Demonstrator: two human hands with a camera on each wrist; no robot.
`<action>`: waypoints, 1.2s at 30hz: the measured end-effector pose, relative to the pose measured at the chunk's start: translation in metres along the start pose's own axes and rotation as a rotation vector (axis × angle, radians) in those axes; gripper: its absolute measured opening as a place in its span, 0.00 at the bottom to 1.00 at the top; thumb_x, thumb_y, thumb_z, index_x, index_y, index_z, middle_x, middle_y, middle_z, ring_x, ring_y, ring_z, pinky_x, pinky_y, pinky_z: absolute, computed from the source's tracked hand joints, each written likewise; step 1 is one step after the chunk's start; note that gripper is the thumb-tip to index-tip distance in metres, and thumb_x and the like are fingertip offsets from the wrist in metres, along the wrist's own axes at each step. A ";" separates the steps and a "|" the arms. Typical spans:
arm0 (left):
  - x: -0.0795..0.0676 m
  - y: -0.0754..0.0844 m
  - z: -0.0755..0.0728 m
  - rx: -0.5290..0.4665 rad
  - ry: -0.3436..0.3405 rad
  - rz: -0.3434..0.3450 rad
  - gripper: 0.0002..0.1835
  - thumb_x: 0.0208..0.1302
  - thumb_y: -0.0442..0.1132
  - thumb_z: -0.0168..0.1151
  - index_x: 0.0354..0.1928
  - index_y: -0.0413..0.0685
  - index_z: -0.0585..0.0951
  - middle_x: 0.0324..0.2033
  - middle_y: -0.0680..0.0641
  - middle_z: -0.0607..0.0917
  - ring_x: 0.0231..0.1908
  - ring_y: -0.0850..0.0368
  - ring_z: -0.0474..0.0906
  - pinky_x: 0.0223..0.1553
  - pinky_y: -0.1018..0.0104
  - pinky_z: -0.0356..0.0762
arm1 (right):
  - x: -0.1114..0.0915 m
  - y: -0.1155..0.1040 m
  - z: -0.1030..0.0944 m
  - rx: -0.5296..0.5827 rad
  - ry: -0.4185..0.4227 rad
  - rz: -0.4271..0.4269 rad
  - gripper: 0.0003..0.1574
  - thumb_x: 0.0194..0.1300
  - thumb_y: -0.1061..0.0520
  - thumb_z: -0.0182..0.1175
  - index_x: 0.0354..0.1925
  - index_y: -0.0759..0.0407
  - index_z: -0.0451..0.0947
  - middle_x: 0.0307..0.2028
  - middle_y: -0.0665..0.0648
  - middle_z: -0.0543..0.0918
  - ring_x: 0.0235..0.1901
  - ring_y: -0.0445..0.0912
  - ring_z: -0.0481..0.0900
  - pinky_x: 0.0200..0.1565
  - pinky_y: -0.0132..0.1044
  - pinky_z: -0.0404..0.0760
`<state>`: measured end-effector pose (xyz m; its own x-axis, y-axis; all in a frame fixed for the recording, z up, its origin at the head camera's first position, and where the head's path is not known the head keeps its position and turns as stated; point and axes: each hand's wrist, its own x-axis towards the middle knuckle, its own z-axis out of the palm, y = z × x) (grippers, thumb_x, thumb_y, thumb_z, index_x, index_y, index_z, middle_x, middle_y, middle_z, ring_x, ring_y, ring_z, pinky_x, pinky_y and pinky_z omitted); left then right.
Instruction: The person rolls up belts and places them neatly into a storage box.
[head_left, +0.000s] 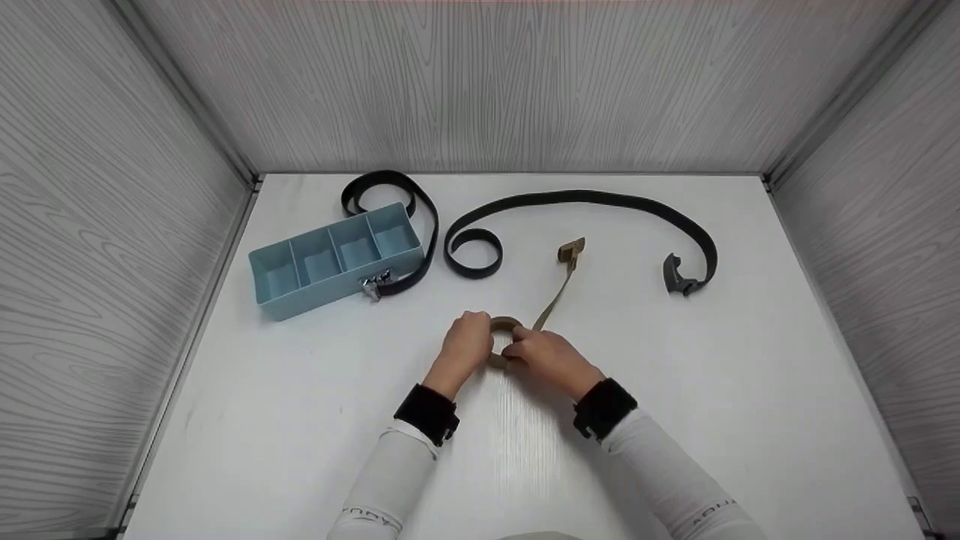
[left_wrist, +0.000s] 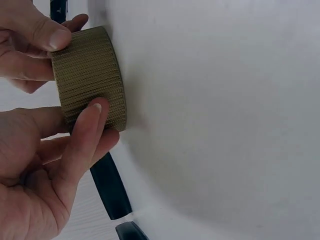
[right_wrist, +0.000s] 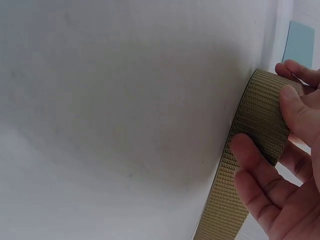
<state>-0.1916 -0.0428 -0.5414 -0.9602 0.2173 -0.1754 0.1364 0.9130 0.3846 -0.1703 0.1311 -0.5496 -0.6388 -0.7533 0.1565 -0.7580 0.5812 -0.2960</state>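
Observation:
A tan webbing belt [head_left: 505,323] stands on edge, its near end wound into a round coil. My left hand [head_left: 468,341] grips the coil's left side, thumb against the ribbed outer face in the left wrist view. On the other side my right hand [head_left: 553,361] pinches the coil between thumb and fingers. From there the belt's loose length [right_wrist: 225,200] runs away from me to a tan buckle [head_left: 571,250] on the table. Fingertips of both hands press the outer layer of webbing [left_wrist: 87,62] close over the white surface.
A light blue four-compartment tray [head_left: 341,280] stands at the left. Behind and beside it curls a black belt [head_left: 429,214] with a silver buckle [head_left: 377,285]. Another black belt [head_left: 577,196], partly coiled, arcs across the back to a dark grey buckle [head_left: 679,277]. Grey wood-grain panels [head_left: 480,90] enclose the table.

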 end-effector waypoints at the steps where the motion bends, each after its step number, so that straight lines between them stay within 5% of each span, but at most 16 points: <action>1: 0.000 0.000 0.001 0.002 0.008 0.003 0.05 0.59 0.26 0.58 0.34 0.37 0.83 0.33 0.39 0.86 0.31 0.51 0.81 0.32 0.57 0.78 | 0.000 0.001 -0.001 0.009 -0.002 0.001 0.07 0.63 0.65 0.64 0.32 0.54 0.85 0.30 0.53 0.77 0.27 0.43 0.75 0.29 0.36 0.74; 11: 0.002 -0.004 0.003 0.056 0.040 0.116 0.13 0.62 0.26 0.56 0.43 0.46 0.85 0.37 0.42 0.86 0.39 0.44 0.83 0.36 0.51 0.79 | -0.001 0.009 -0.002 0.097 0.006 -0.023 0.05 0.56 0.63 0.69 0.33 0.56 0.87 0.35 0.53 0.83 0.33 0.46 0.81 0.37 0.40 0.78; 21: -0.006 0.002 0.004 -0.029 0.057 0.025 0.05 0.60 0.28 0.58 0.36 0.37 0.82 0.34 0.37 0.85 0.33 0.45 0.83 0.33 0.53 0.78 | -0.001 0.003 0.001 0.036 0.025 0.007 0.04 0.58 0.62 0.68 0.29 0.54 0.85 0.26 0.51 0.77 0.24 0.45 0.74 0.29 0.39 0.75; 28: -0.003 0.001 0.002 0.061 0.042 0.073 0.10 0.62 0.26 0.57 0.40 0.43 0.85 0.38 0.42 0.86 0.38 0.45 0.83 0.35 0.53 0.80 | -0.006 0.006 -0.003 0.061 0.026 0.026 0.04 0.57 0.62 0.68 0.33 0.54 0.87 0.36 0.50 0.84 0.32 0.44 0.81 0.34 0.39 0.78; 36: -0.007 0.004 0.003 0.057 0.088 0.106 0.06 0.63 0.28 0.58 0.37 0.40 0.83 0.32 0.39 0.84 0.33 0.43 0.83 0.33 0.52 0.79 | -0.004 0.001 0.000 0.033 0.023 0.046 0.03 0.57 0.60 0.69 0.29 0.51 0.87 0.27 0.49 0.80 0.24 0.43 0.76 0.29 0.37 0.75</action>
<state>-0.1830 -0.0391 -0.5415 -0.9570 0.2845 -0.0557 0.2491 0.9053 0.3441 -0.1690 0.1346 -0.5505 -0.6762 -0.7185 0.1630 -0.7230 0.6046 -0.3343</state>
